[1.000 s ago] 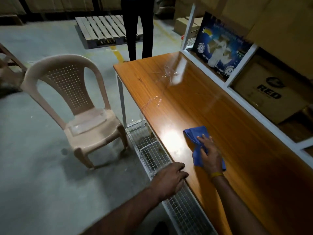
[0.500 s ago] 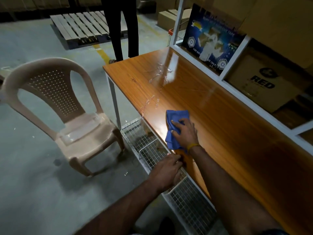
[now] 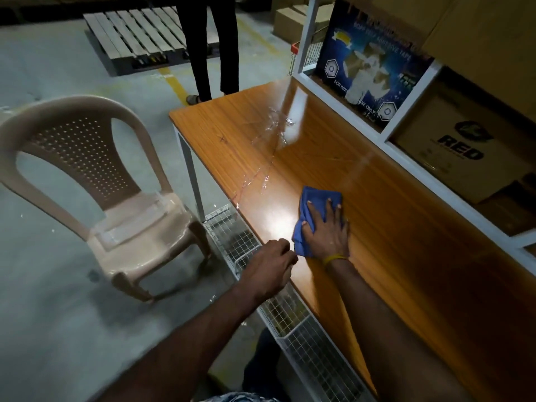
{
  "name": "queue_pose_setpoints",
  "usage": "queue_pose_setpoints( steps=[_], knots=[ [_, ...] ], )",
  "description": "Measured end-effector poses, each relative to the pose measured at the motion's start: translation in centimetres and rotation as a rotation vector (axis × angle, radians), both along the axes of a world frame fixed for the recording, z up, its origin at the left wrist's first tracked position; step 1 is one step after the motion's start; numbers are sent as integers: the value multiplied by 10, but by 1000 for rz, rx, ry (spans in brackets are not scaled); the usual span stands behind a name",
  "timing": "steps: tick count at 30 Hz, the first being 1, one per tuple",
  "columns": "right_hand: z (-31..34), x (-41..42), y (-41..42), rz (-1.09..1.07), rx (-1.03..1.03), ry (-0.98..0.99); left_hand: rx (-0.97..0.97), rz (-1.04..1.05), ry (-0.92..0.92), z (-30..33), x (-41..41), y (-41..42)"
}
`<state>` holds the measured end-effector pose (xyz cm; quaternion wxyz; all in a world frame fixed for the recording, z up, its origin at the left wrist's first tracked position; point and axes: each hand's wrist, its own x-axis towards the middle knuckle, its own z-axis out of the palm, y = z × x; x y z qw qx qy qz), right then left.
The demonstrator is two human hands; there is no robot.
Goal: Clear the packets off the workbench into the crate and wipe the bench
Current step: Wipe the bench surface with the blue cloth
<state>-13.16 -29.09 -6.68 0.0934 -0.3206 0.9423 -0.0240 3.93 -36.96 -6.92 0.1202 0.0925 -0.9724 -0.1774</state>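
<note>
My right hand [image 3: 326,230] lies flat on a blue cloth [image 3: 314,198] and presses it onto the glossy wooden workbench [image 3: 391,227], near its front edge. My left hand [image 3: 271,266] rests curled at that front edge, just left of the cloth, with nothing visible in it. Clear plastic packets [image 3: 271,132] lie crumpled on the far part of the bench, and more clear film [image 3: 252,181] trails toward the front edge. A white wire crate [image 3: 316,352] runs along the floor under the bench's front edge.
A beige plastic chair [image 3: 95,184] stands left of the bench with a clear packet on its seat. A person in dark trousers [image 3: 211,53] stands beyond the far end, in front of a wooden pallet [image 3: 136,39]. Shelves with cardboard boxes [image 3: 458,152] line the bench's right side.
My right hand has slid the blue cloth along the bench, first toward the front edge, then back toward the middle. My left hand stays at the front edge. The view has shifted.
</note>
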Motion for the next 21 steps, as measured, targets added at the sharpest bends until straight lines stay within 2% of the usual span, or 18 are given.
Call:
queue_pose_setpoints(
  steps=[5, 7, 10, 14, 21],
  knots=[
    [-7, -2, 35, 97, 4, 27, 25, 91, -14, 5, -30, -23],
    [-10, -20, 59, 47, 5, 53, 27, 119, -38, -1, -40, -31],
    [-11, -71, 63, -140, -55, 28, 24, 132, -47, -8, -55, -36],
    [-14, -146, 14, -274, -124, 38, 21, 141, -44, -9, -73, -33],
    [-7, -231, -112, -93, -110, 10, 11, 153, -40, -9, -83, -26]
  ],
)
